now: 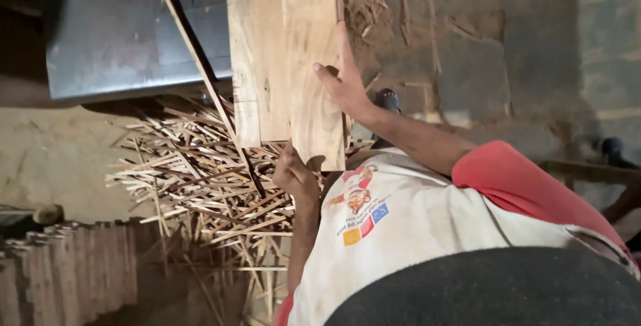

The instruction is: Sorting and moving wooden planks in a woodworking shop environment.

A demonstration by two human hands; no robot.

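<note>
Grey desk [113, 39] is sitting far left. Board [287, 52] is lying along its right edge, with the near end overhanging a strip pile [200, 179] on the floor. Judging by that pile, plenty of stock is already cut, while this board is looking whole and only being positioned. Right hand [344, 82] is resting flat, fingers apart, on the board's right side. Left hand [294, 172] is clamping the board's near end.
</note>
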